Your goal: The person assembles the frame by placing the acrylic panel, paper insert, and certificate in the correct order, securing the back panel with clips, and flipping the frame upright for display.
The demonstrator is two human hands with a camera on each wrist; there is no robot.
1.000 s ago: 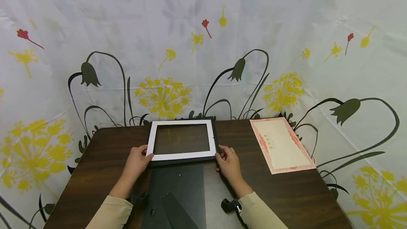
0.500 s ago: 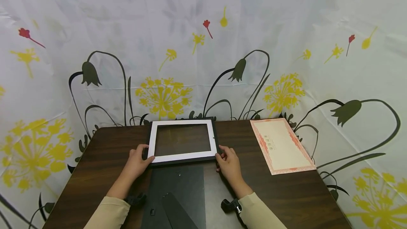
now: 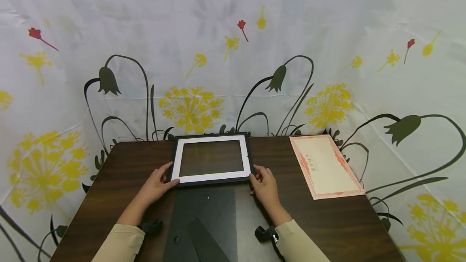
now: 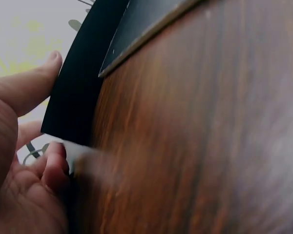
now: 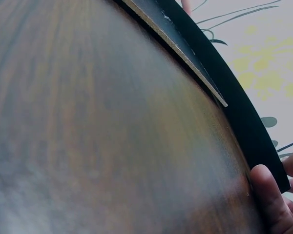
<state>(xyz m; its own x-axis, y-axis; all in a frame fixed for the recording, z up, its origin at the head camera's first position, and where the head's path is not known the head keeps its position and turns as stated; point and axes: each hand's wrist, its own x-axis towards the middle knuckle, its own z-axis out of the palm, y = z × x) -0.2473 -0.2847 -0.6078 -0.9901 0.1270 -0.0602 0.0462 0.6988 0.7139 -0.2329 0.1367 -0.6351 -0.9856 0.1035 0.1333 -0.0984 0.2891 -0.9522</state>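
A black picture frame with a white inner border lies face up at the table's far edge. Dark, reflective glass or an opening fills its middle. At its near left corner is my left hand, thumb along the front edge and forefinger at the side. My right hand holds the near right corner with thumb and bent fingers. Both wrist views show thumb and fingers either side of a corner of the black frame edge. Just in front of the frame lies a dark backing board with a stand leg.
A cream certificate sheet with an orange-pink border lies on the right of the brown wooden table. Behind the table hangs a flower-print curtain. A black wrist strap sits at each sleeve.
The head view has shifted slightly. My left thumb and forefinger have spread wider at the corner, and that wrist has swung a little left. My right hand keeps its place on the frame.
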